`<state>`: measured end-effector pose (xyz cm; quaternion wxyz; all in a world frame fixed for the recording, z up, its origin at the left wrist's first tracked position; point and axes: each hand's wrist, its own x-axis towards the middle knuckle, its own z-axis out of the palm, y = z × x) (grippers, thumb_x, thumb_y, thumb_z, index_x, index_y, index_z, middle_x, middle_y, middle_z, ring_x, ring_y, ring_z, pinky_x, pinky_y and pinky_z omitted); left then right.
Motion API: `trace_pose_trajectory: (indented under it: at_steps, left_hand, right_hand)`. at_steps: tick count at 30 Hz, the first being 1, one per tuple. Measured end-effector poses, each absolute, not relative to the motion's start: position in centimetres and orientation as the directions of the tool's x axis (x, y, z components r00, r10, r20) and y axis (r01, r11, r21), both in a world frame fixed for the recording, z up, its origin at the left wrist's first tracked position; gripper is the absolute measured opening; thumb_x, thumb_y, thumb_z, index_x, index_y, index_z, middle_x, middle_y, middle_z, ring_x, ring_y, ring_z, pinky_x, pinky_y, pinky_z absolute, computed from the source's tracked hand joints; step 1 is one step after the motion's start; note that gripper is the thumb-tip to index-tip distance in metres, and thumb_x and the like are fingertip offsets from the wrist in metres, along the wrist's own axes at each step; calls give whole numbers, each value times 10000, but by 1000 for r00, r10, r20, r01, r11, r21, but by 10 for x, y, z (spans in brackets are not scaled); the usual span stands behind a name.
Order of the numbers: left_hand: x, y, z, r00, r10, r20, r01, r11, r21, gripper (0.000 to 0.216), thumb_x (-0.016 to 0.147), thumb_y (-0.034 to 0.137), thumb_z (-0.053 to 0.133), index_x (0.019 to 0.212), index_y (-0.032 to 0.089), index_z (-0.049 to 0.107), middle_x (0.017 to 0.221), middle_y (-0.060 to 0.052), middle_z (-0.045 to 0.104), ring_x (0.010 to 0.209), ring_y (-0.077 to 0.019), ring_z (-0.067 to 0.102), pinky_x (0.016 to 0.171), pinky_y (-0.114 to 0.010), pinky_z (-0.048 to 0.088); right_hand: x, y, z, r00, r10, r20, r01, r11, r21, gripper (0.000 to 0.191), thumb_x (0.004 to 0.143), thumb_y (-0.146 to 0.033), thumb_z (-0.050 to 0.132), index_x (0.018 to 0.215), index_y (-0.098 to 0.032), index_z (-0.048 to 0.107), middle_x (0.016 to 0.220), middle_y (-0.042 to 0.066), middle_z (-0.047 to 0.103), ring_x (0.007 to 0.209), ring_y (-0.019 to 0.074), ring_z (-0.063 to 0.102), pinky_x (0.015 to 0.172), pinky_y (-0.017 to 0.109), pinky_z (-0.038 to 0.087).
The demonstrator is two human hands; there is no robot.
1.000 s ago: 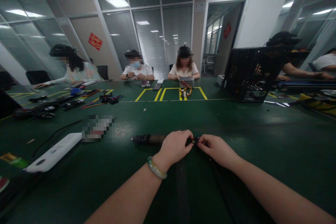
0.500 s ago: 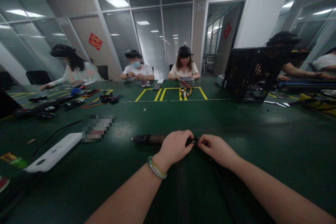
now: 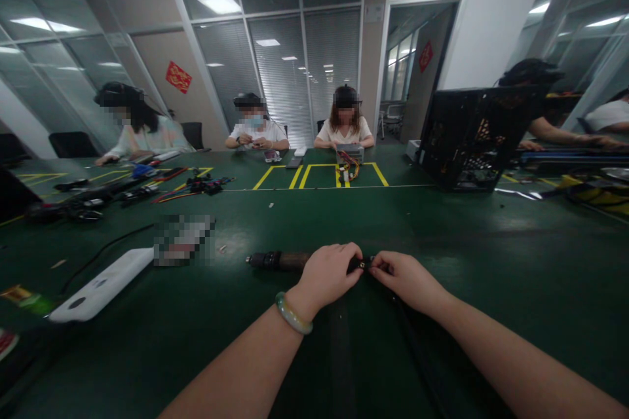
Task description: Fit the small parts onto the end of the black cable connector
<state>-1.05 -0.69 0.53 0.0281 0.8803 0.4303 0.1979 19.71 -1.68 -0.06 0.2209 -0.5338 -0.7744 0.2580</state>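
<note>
A dark tube-shaped object (image 3: 278, 260) lies flat across the green table (image 3: 491, 262) in front of me. My left hand (image 3: 327, 273), with a green bangle on its wrist, is wrapped round the object's right part. My right hand (image 3: 405, 279) pinches a small metallic piece at the object's right end, its fingertips almost touching my left thumb. Dark straps or cables (image 3: 341, 353) run from under my hands toward me.
A white oblong device (image 3: 101, 285) lies at the left, a black cable behind it. A black mesh crate (image 3: 474, 137) stands at the right rear. Several people sit round the table with cables and tools (image 3: 191, 186). Yellow tape lines (image 3: 314, 175) mark the far middle.
</note>
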Motion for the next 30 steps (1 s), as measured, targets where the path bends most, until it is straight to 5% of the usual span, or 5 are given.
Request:
trace_pose_trajectory:
  at_steps: [30]
  left_hand:
    - [-11,-8,11,617,716,326,701,-688,185,108,879,272,603,984,252,589,968,25,623,905,-171,582,828,-314,448]
  right_hand:
    - [196,-17,1,-342,939,36,719,287,-632,171,902,-338,535,875,-217,654,799,4,691,692,165,615,579,240,392]
